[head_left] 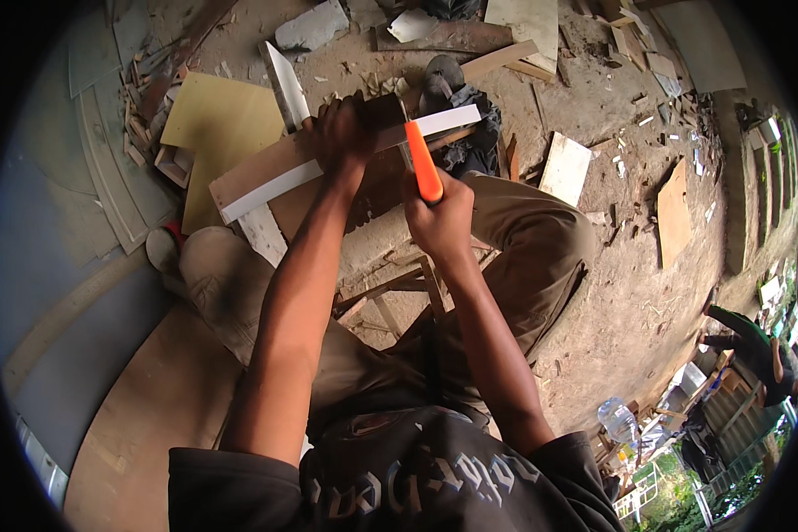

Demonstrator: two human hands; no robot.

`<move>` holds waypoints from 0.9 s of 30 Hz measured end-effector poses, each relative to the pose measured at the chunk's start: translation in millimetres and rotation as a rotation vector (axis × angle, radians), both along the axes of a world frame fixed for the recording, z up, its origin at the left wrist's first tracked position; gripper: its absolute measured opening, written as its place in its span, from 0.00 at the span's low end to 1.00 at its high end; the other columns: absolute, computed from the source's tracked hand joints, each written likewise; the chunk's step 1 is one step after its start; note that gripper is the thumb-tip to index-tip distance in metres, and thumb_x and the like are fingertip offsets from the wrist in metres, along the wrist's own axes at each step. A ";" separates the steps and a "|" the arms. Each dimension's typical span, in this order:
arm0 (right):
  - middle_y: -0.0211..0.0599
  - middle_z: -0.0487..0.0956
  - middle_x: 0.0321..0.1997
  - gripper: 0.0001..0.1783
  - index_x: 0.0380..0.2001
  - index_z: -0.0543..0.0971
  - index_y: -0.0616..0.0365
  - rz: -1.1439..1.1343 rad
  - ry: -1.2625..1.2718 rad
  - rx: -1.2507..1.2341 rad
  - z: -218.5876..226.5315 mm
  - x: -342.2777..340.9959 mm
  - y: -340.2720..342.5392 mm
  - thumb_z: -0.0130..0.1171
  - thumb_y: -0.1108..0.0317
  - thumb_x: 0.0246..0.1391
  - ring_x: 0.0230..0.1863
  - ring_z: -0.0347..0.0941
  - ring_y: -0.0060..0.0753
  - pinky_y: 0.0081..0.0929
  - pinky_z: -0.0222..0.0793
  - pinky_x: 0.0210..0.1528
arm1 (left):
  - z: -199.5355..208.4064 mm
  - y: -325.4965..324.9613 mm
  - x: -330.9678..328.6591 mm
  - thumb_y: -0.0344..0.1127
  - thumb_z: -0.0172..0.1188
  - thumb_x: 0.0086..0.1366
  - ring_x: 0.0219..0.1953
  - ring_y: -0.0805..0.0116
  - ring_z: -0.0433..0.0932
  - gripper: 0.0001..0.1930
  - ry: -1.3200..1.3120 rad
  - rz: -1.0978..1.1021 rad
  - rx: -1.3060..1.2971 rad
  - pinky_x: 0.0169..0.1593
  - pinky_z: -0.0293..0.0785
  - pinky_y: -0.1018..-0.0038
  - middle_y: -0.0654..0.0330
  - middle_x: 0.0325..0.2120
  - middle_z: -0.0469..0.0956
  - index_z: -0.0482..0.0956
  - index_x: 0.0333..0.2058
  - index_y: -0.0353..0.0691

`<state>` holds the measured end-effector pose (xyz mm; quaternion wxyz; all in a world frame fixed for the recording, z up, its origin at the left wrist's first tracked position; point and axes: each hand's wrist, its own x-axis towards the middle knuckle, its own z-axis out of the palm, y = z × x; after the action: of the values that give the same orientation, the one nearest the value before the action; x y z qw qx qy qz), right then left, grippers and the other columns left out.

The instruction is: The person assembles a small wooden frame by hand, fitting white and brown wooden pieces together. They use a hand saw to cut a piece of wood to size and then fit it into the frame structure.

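Observation:
A long wooden piece with a brown face and a white edge lies slantwise across a support in front of my knees. My left hand is closed over its middle, pressing it down; a dark block shows just beyond those fingers. My right hand grips a tool with a bright orange handle, held upright against the near side of the wood. A thin metal strip, seen edge-on, shows beside the handle where it meets the wood. The tool's exact kind is hard to make out.
A yellowish panel lies at the left. Dark cloth is bunched beyond the wood's right end. Offcuts, including a pale board and a brown panel, litter the dirt floor. Another person is at the far right, near a clear bottle.

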<state>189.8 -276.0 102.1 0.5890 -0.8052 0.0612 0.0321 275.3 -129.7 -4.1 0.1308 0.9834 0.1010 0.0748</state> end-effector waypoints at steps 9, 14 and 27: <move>0.37 0.72 0.13 0.16 0.22 0.78 0.65 0.046 0.140 -0.009 5.6 -50.2 -34.1 0.61 0.64 0.58 0.18 0.68 0.21 0.27 0.67 0.25 | -10.6 0.2 3.0 0.43 0.54 0.64 0.43 0.58 0.79 0.11 -0.153 0.000 0.048 0.51 0.65 0.52 0.57 0.33 0.82 0.81 0.30 0.46; 0.35 0.71 0.14 0.13 0.22 0.75 0.64 0.008 0.217 0.060 52.9 -156.6 -80.5 0.58 0.70 0.59 0.17 0.65 0.19 0.24 0.65 0.23 | 6.1 -9.6 8.3 0.44 0.45 0.72 0.41 0.55 0.80 0.19 -0.042 0.097 0.043 0.50 0.66 0.51 0.55 0.31 0.82 0.82 0.29 0.43; 0.40 0.65 0.12 0.14 0.21 0.72 0.67 -0.028 0.146 -0.058 16.7 15.1 -20.4 0.57 0.69 0.54 0.20 0.59 0.18 0.30 0.61 0.23 | 0.6 -4.0 4.1 0.44 0.49 0.70 0.51 0.59 0.78 0.15 -0.015 0.030 -0.042 0.58 0.62 0.53 0.56 0.42 0.82 0.82 0.33 0.44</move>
<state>204.9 -296.4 118.9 0.5599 -0.8164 0.1161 0.0806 279.5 -133.7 -3.6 0.1511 0.9782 0.1161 0.0820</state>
